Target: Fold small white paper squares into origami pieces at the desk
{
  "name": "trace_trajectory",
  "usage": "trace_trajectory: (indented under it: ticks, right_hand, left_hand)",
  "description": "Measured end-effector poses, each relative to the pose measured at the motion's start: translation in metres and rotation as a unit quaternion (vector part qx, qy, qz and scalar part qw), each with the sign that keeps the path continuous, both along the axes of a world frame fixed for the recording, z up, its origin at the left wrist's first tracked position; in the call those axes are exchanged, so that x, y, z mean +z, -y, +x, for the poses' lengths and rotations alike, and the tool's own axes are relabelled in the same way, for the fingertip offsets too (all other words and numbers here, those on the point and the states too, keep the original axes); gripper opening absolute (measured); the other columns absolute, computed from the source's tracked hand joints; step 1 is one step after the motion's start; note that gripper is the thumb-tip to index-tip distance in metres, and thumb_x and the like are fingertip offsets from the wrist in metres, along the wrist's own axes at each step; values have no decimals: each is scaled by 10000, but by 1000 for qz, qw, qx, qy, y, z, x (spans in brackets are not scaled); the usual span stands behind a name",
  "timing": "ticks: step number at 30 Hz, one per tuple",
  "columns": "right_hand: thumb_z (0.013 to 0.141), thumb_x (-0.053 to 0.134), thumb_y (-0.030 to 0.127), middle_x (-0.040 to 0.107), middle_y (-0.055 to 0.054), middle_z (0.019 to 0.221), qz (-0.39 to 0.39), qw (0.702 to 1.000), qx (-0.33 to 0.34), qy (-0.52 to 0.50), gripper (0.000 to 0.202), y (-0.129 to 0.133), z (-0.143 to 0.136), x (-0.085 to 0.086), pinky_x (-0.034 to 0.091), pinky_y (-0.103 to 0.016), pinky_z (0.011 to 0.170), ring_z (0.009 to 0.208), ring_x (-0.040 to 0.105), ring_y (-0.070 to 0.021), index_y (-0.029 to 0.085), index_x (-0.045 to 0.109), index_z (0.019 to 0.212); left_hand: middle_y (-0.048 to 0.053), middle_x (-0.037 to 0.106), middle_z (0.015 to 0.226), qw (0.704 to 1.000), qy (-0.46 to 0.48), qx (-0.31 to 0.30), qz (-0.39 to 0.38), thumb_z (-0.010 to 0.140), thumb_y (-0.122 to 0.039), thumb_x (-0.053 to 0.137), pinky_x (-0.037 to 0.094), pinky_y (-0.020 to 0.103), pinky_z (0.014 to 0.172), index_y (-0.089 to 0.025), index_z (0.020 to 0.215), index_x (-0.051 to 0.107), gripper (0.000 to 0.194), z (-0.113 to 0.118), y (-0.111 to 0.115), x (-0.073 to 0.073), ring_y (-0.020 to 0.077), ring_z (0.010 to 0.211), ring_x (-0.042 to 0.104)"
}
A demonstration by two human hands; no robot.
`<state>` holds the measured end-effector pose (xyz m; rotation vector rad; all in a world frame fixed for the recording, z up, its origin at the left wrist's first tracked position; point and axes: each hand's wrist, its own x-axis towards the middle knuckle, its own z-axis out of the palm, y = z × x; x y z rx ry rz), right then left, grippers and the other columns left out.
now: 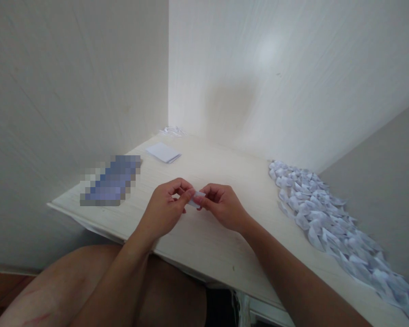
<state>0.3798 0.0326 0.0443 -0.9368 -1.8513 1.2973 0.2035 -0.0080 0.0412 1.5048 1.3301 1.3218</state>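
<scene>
Between my two hands, above the middle of the white table, is a small piece of white paper [199,194]. My left hand [170,204] pinches its left part between thumb and fingers. On the other side, my right hand [223,204] grips the right part the same way, thumb on top. My fingers cover much of the paper, so its full shape and any folds are hard to make out. Behind the left hand lies a small stack of white paper sheets [162,152], flat on the tabletop.
A large heap of folded white paper pieces [313,209] runs along the right side of the table [204,254]. White scraps [172,131] lie in the far corner. A pixelated bluish rectangular object [114,179] rests at the left. Walls enclose the back and left; my legs are below the front edge.
</scene>
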Motion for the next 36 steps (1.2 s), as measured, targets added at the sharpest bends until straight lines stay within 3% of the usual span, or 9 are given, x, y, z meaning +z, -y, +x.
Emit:
trace_trajectory:
  ticks: [3, 6, 9, 13, 21, 25, 29, 36]
  right_hand:
    - [765, 808, 493, 687, -19, 702, -33, 999, 3, -38, 355, -1, -1, -2, 475, -270, 594, 623, 616, -136, 172, 674, 835]
    - [724, 855, 450, 656, 29, 695, -39, 994, -27, -103, 406, -2, 0, 1, 515, -276, 620, 650, 652, -145, 217, 596, 933]
    - [741, 855, 427, 611, 63, 673, -20, 986, -51, -158, 407, -1, 1, 6, 520, -262, 625, 634, 630, -120, 241, 520, 878]
    - [728, 862, 455, 629, 29, 695, -24, 985, -28, -171, 370, 0, 0, 8, 527, -262, 619, 638, 608, -115, 213, 589, 790]
    - [710, 888, 287, 693, 17, 766, -23, 987, 50, -148, 303, -1, 4, 6, 519, -263, 646, 671, 624, -110, 235, 746, 972]
    - [669, 911, 261, 699, 20, 726, 36, 994, 25, -98, 324, -1, 4, 7, 498, -258, 629, 643, 612, -109, 232, 765, 956]
    - [682, 903, 330, 714, 1, 731, 72, 996, -3, -54, 317, -1, 5, 7, 495, -263, 617, 634, 614, -117, 216, 770, 946]
    - [741, 861, 338, 688, 13, 692, 116, 993, -9, -26, 292, 3, 2, 4, 461, -239, 559, 577, 573, -99, 205, 758, 980]
  left_hand:
    - [14, 662, 706, 1000, 27, 9, 0, 857, -329, 677, 496, 233, 500, -185, 742, 695, 185, 3, 0, -1, 133, 570, 595]
    - [22, 686, 769, 991, 130, -11, -13, 834, -368, 723, 584, 277, 539, -190, 911, 699, 196, 6, 2, 1, 180, 678, 665]
    - [14, 708, 839, 981, 191, -31, 4, 790, -319, 785, 639, 332, 628, -211, 1016, 674, 275, 8, 5, 4, 195, 751, 702]
    - [43, 737, 932, 992, 107, -54, 37, 833, -271, 755, 636, 309, 720, -194, 928, 747, 122, 5, 8, 8, 180, 797, 718]
    - [33, 770, 1016, 994, 19, -55, 92, 839, -267, 765, 597, 240, 767, -246, 959, 802, 127, -16, 9, 10, 173, 946, 714]
    - [45, 782, 986, 993, 37, -64, 93, 816, -280, 788, 594, 255, 757, -229, 959, 807, 153, -19, 7, 6, 181, 907, 722]
    - [38, 788, 897, 994, 66, -58, 64, 787, -302, 814, 583, 255, 702, -212, 941, 797, 179, -19, 3, 1, 168, 793, 722]
    - [36, 780, 955, 993, 11, -94, 76, 834, -289, 776, 552, 269, 797, -229, 930, 803, 116, -28, 1, -4, 173, 906, 703]
